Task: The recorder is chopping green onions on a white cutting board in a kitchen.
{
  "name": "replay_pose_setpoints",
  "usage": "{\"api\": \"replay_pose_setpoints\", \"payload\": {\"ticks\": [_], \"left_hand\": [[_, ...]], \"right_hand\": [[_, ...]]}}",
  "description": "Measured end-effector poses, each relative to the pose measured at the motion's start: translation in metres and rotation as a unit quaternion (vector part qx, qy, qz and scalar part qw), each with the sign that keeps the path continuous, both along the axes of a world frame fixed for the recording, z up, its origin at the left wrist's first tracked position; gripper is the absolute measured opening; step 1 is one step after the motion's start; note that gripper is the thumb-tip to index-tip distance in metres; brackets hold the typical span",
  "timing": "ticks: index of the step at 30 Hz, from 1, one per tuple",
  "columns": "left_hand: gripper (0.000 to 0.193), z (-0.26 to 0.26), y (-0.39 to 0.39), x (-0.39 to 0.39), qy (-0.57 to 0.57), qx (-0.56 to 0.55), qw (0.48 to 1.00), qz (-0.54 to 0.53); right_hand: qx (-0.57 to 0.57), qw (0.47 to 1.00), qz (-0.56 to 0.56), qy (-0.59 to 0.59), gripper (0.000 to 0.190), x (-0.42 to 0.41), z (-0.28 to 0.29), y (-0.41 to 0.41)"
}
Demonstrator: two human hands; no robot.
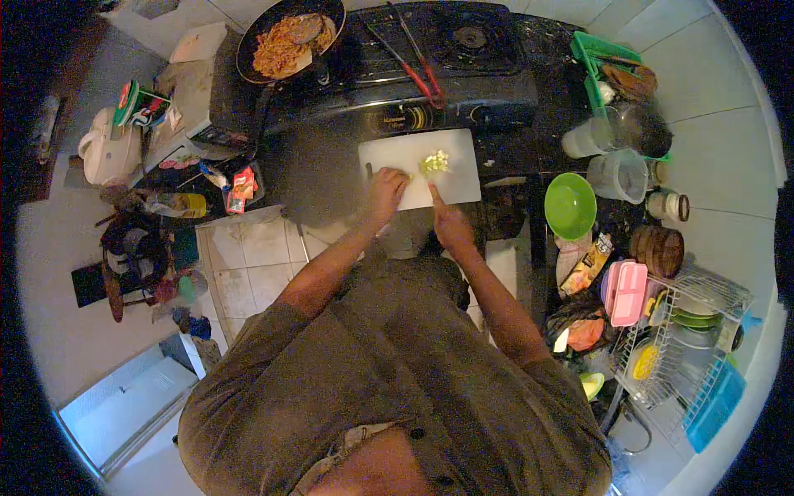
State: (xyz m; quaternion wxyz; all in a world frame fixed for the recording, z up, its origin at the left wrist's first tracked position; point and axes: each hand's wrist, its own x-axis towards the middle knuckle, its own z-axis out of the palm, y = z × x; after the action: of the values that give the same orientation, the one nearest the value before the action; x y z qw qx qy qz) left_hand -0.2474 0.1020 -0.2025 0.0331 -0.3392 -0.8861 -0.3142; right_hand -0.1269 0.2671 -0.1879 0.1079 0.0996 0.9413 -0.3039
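Observation:
A white cutting board (pixel 456 183) lies in front of the stove, with a dark slot near its left edge. My left hand (pixel 388 189) rests on its left part, the fingertips bunched on a small pale piece of food (pixel 409 176). On the right, my right hand (pixel 453 224) is at the board's near edge, its index finger stretched forward and the other fingers curled. Whether a knife is in that hand is too blurred to tell. Just beyond the index fingertip sits a small heap of chopped pale green-white pieces (pixel 435 162).
Behind the board is a black gas stove (pixel 347 99). It bears a pan of reddish-brown food (pixel 282 46) and red-handled tongs (pixel 422 77). At right stand a green bowl (pixel 570 206), a clear plastic tub (pixel 617 178) and a wire dish rack (pixel 657 366). Seasoning packets (pixel 242 186) lie left.

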Motion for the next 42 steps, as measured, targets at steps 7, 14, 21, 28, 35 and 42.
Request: {"api": "replay_pose_setpoints", "payload": {"ticks": [7, 14, 21, 28, 35, 42], "left_hand": [[0.021, 0.013, -0.009, 0.011, 0.049, -0.052, 0.997, 0.036], [0.023, 0.008, -0.024, 0.005, 0.02, -0.034, 0.999, -0.007], [0.022, -0.001, -0.025, 0.003, 0.039, -0.012, 0.999, -0.026], [0.022, -0.017, -0.03, -0.004, 0.017, -0.039, 0.998, -0.036], [0.022, 0.009, -0.032, -0.009, 0.053, -0.065, 0.991, -0.102], [0.02, 0.009, -0.029, -0.005, 0.025, -0.054, 0.996, -0.062]], "right_hand": [[-0.06, 0.998, -0.016, -0.016, 0.071, 0.005, -0.005, -0.013], [-0.075, 0.997, -0.011, 0.01, 0.067, 0.009, 0.005, -0.024], [-0.041, 0.994, -0.028, -0.095, 0.063, 0.003, 0.002, -0.027], [-0.081, 0.995, -0.008, 0.062, 0.068, 0.01, -0.017, -0.033], [-0.07, 0.997, 0.004, 0.019, 0.075, 0.012, -0.041, -0.032], [-0.172, 0.981, -0.015, 0.084, 0.072, -0.004, -0.043, -0.039]]}}
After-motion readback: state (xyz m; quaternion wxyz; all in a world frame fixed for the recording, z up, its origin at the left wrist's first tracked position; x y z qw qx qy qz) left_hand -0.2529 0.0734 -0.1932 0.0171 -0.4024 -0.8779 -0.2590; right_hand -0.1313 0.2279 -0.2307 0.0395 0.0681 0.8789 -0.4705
